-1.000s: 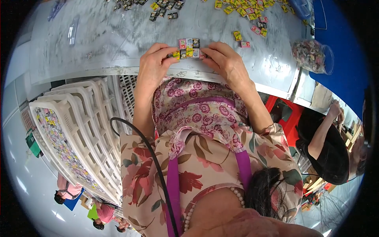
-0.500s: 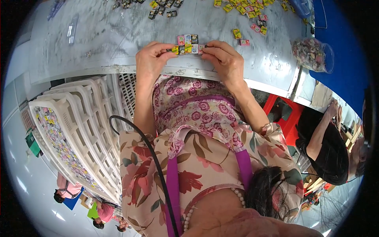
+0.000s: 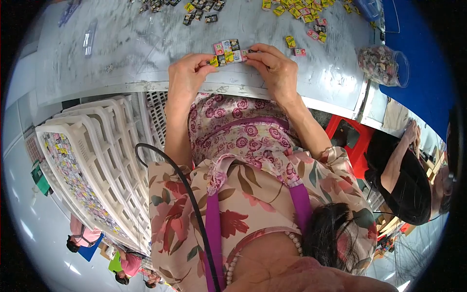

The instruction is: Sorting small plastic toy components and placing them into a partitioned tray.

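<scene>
Left hand [image 3: 187, 78] and right hand [image 3: 272, 68] pinch both ends of a small block of little coloured packets [image 3: 227, 51] on the grey desk [image 3: 146, 44] | block looks partly built | many loose packets [image 3: 296, 9] lie farther back, a jar of packets [image 3: 384, 65] right.

The small square colourful packets [image 3: 227, 51] pinched between the bare left hand [image 3: 187, 78] and right hand [image 3: 275, 68] look like glossy printed foil or plastic wrap, catching light. The pale grey worktable [image 3: 146, 44] beneath them is smooth and faintly shiny, scuffed in places. At two o'clock from the hands, a clear plastic jar [image 3: 384, 65] gleams, transparent and slick. Down at eight o'clock, stacked white slatted plastic crates [image 3: 97, 160] look hard and matt. The person's floral blouse [image 3: 253, 175] is soft, thin cloth, and a black cable [image 3: 194, 204] over it looks rubbery and smooth.
</scene>
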`<control>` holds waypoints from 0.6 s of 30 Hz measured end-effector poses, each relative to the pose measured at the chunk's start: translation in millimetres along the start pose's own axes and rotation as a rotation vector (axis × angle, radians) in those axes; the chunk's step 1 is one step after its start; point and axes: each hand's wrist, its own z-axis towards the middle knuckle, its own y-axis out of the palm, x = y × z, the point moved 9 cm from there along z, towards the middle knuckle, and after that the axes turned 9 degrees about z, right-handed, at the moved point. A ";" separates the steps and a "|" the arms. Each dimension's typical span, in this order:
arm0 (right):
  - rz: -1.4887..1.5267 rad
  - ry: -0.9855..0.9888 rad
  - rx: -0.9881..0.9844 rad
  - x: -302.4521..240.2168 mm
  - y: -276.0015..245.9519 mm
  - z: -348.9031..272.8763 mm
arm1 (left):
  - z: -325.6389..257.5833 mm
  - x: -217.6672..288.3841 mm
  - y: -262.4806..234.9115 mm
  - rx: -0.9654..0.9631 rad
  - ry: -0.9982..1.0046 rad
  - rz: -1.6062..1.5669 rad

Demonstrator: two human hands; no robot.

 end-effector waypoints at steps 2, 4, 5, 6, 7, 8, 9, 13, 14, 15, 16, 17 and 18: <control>-0.004 0.000 -0.013 2.6 -1.2 1.6 | 0.0 5.2 -0.9 0.006 0.034 0.030; 0.011 -0.075 -0.045 -0.7 -2.0 4.4 | 0.4 10.7 -2.9 0.012 0.067 0.060; 0.012 -0.076 -0.049 -0.5 -2.4 5.6 | -0.7 18.4 -4.6 0.032 0.142 0.117; -0.009 -0.098 -0.059 -2.6 -2.2 6.7 | -2.6 25.5 -5.7 0.051 0.217 0.175; -0.030 -0.120 -0.069 -4.3 -1.3 7.0 | -3.6 24.9 -6.0 0.052 0.213 0.174; -0.030 -0.119 -0.070 -4.3 -0.9 7.3 | -3.9 24.7 -7.0 0.051 0.209 0.167; -0.027 -0.102 -0.065 -3.1 -0.7 7.7 | -4.5 24.9 -7.6 0.050 0.205 0.159; -0.080 -0.111 -0.047 -7.7 0.4 8.4 | -7.8 30.0 -9.5 0.084 0.205 0.142; -0.079 -0.110 -0.048 -8.0 0.6 8.5 | -7.5 34.3 -8.1 0.092 0.230 0.133; -0.078 -0.092 -0.052 -6.5 0.9 8.8 | -7.1 37.5 -7.0 0.100 0.256 0.123; -0.078 -0.074 -0.057 -4.9 1.3 8.5 | -5.8 36.1 -4.6 0.099 0.254 0.123; -0.077 -0.075 -0.057 -4.4 1.1 8.2 | -3.6 34.7 -0.6 0.089 0.259 0.115; -0.095 -0.088 -0.077 -4.6 2.9 6.6 | -2.3 34.0 2.0 0.078 0.265 0.106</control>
